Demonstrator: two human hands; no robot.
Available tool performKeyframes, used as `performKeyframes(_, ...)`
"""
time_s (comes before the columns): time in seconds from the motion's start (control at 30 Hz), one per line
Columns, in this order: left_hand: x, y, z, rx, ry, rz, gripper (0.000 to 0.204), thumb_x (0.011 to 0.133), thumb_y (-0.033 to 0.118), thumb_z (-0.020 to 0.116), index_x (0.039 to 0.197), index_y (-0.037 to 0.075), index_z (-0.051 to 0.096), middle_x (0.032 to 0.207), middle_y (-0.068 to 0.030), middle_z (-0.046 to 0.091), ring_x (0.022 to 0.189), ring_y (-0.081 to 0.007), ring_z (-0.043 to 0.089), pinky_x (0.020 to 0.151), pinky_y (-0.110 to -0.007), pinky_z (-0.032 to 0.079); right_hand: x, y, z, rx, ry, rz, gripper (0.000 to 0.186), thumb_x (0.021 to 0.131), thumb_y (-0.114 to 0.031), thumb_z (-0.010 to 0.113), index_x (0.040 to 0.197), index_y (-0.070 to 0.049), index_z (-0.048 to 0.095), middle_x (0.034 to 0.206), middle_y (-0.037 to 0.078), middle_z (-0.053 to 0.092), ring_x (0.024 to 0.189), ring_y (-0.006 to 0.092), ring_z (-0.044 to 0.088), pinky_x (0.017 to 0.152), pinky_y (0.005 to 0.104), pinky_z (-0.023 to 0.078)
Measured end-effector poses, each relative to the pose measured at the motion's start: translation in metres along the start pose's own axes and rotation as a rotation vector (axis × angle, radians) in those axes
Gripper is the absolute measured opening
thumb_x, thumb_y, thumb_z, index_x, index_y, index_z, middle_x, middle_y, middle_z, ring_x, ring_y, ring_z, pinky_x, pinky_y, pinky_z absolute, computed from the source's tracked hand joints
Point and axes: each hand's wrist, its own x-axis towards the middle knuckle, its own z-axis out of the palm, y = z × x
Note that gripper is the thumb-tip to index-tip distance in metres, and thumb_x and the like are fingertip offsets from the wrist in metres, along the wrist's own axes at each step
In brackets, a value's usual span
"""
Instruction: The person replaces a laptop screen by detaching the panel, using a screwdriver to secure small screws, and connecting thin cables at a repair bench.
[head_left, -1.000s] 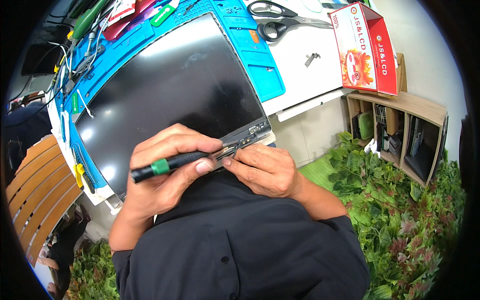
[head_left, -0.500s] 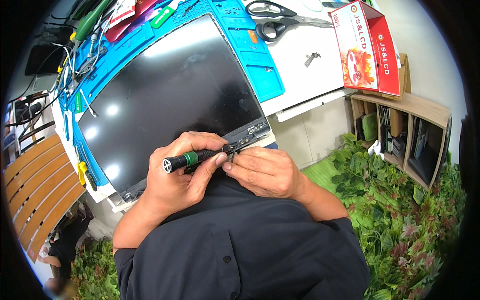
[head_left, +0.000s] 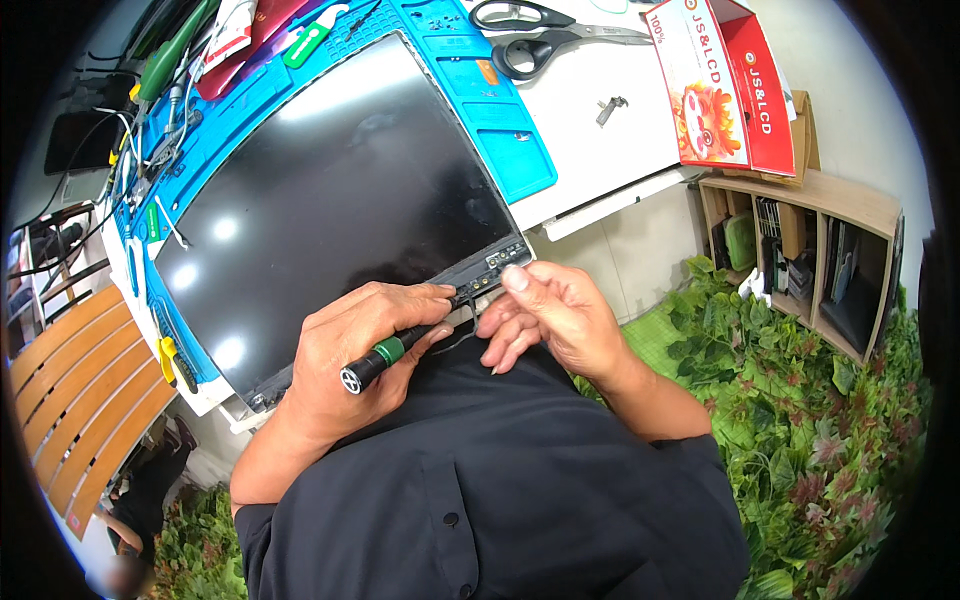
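A black screwdriver with a green band (head_left: 388,350) is gripped in my left hand (head_left: 345,345), its capped end toward me and its tip hidden by my fingers. That hand rests at the near edge of a large dark display panel (head_left: 340,190), which lies on a blue work mat (head_left: 525,165). My right hand (head_left: 560,320) hovers just off the panel's near right corner, thumb raised and fingers loosely bent, with nothing seen in it. Between the hands, a thin dark cable (head_left: 473,308) hangs from the black edge strip (head_left: 483,283), which carries small brass-coloured round fittings.
Black-handled scissors (head_left: 540,42), a small dark part (head_left: 610,110) and a red and white box (head_left: 700,90) sit on the white table at right. Tools and cables (head_left: 165,130) crowd the left. Yellow-handled cutters (head_left: 175,362) lie by the panel's left edge. A shelf (head_left: 810,215) stands beyond.
My right hand has drawn away from the panel edge and its thumb has lifted. The screwdriver's capped end has swung down toward me. The view has shifted slightly.
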Motion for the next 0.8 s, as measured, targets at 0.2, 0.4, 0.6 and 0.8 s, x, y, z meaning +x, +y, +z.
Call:
performKeyframes(0.2,0.002,-0.006,-0.001,0.022,-0.059,0.103,0.031,0.082,-0.004,0.085,0.101,0.003,0.062,0.103,-0.0207,0.079,0.089,-0.0332,0.078,0.076,-0.039,0.062,0.011,0.004,0.011,0.058,-0.011,-0.041,0.044,0.113,-0.028,0.056,0.116,0.014,0.065,0.103,0.024,0.072,0.081,0.0327,0.079,0.070,0.0390,0.068)
performKeyframes(0.4,0.003,-0.010,-0.001,0.042,-0.088,0.156,0.032,0.081,-0.005,0.085,0.100,0.004,0.061,0.104,-0.0213,0.079,0.089,-0.0338,0.077,0.073,-0.039,0.061,0.014,-0.001,0.016,0.044,-0.002,-0.006,0.045,0.113,-0.028,0.057,0.105,0.016,0.065,0.092,0.023,0.071,0.079,0.0311,0.078,0.069,0.0372,0.068)
performKeyframes(0.6,0.007,-0.007,-0.003,-0.027,-0.076,0.035,0.031,0.081,-0.008,0.084,0.098,0.004,0.061,0.102,-0.0200,0.079,0.088,-0.0335,0.078,0.074,-0.039,0.061,0.014,-0.001,0.023,0.186,0.014,0.012,0.039,0.108,-0.023,0.059,0.098,0.015,0.066,0.087,0.022,0.071,0.074,0.0300,0.077,0.067,0.0372,0.067)
performKeyframes(0.8,0.009,-0.009,-0.001,-0.003,-0.072,0.051,0.032,0.077,-0.010,0.083,0.096,0.004,0.061,0.100,-0.0191,0.079,0.086,-0.0331,0.078,0.073,-0.039,0.061,0.017,-0.009,0.021,0.124,0.041,0.125,0.033,0.101,-0.020,0.057,0.097,0.010,0.068,0.086,0.019,0.071,0.066,0.0276,0.074,0.065,0.0435,0.066)
